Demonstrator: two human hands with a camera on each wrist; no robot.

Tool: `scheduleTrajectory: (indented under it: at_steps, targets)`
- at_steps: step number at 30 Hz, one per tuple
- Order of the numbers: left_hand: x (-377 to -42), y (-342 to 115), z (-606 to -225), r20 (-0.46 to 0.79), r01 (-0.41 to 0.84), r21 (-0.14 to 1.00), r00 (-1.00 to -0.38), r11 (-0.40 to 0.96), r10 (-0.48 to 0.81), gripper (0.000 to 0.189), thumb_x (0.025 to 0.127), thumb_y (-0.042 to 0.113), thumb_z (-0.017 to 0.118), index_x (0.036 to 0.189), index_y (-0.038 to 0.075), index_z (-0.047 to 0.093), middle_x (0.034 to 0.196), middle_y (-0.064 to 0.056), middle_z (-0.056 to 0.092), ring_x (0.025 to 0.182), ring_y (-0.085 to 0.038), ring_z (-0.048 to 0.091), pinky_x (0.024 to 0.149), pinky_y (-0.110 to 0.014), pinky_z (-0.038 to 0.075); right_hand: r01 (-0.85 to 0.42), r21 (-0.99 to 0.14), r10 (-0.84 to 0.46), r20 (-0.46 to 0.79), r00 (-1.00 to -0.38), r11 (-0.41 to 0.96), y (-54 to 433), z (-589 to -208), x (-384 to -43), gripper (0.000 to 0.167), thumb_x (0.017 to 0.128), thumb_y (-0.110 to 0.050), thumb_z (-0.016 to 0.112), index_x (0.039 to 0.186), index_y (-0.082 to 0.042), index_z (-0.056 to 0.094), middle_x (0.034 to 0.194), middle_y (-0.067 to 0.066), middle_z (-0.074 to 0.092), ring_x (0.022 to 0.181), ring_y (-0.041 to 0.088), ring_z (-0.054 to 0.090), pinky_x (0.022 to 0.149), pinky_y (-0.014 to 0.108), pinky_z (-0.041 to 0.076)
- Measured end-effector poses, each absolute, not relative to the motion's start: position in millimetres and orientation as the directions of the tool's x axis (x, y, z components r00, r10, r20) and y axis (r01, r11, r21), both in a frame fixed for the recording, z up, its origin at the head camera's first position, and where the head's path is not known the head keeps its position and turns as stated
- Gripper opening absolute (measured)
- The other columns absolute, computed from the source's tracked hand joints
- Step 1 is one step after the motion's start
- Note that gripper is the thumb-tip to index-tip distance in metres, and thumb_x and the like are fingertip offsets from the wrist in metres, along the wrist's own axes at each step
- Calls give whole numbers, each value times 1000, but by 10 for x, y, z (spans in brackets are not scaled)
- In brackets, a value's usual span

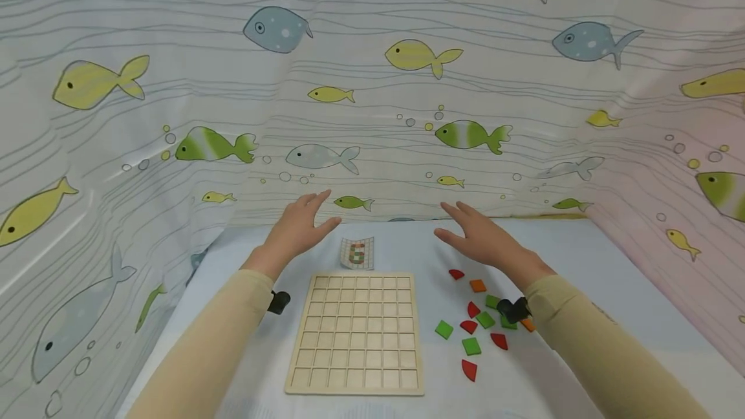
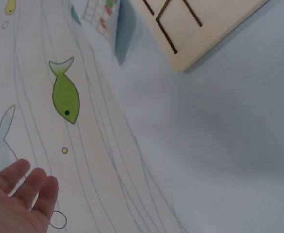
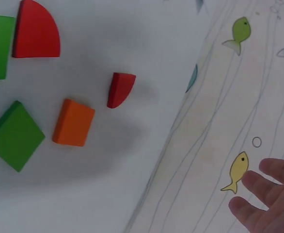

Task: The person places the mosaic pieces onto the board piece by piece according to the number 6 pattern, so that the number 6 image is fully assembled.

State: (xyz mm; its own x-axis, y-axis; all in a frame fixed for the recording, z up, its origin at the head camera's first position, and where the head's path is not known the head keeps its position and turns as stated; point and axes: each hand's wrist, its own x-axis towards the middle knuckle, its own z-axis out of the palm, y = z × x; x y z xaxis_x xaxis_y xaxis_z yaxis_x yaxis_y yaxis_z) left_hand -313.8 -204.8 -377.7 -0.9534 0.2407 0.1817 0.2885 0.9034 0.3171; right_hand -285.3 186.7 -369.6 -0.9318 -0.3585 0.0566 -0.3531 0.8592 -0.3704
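My left hand (image 1: 299,225) is raised over the far left of the table, fingers extended and holding nothing. Opposite it, my right hand (image 1: 480,235) hovers with spread fingers, also holding nothing. Between my forearms lies a pale wooden grid board (image 1: 361,335) with bare square cells. Just behind the board, a small printed card (image 1: 357,253) shows a coloured pattern on a grid. To the board's right, below my right hand, are scattered red quarter-circle pieces (image 1: 469,370), green square pieces (image 1: 471,346) and an orange square piece (image 3: 74,123). My right sleeve and wrist camera overlap some pieces.
A fish-print curtain (image 1: 372,115) encloses the back and both sides of the light blue table (image 1: 559,244). A black wrist camera (image 1: 279,302) sits at my left wrist, another black camera (image 1: 515,310) at my right.
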Motion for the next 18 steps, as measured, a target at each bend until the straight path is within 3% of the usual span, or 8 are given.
scheduleTrajectory:
  at_steps: [6,18]
  targets:
    - [-2913,-2113,-3884,188,304,374,-950,876,250,77,96,61,52,158,26,26,152,-16,35,138,-43,31,104,-61,32,-363,-393,-355,95,-930,845,2021,-3846,-2658,85,93,-71,44,157,-16,30,157,20,27,142,42,26,107,63,26]
    - [-2576,-2230,-4119,162,294,438,-955,850,247,73,96,56,56,157,26,28,152,-16,36,136,-42,35,103,-61,33,-349,-421,-343,91,-935,837,2157,-4047,-2380,88,89,-76,43,156,-19,33,156,17,31,141,40,29,105,63,29]
